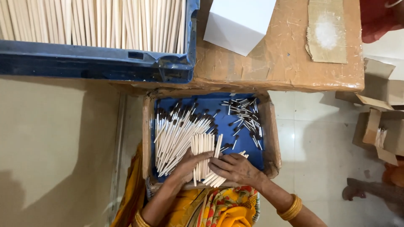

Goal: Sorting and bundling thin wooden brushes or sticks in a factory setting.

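Down in the blue-lined cardboard tray [269, 138], both hands gather a bundle of pale sticks [205, 153]: the left hand [189, 164] cups its left side, the right hand [232, 168] lies curled over its near end. Dark-tipped sticks [174, 134] lie just left.

Sticks [176, 136] left in box [272, 138], ferrules [246, 115] right; crate [97, 63] behind.

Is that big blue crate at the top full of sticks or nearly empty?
Full, as far as the view shows: pale sticks lie packed side by side across the blue crate, no bare floor visible between them.
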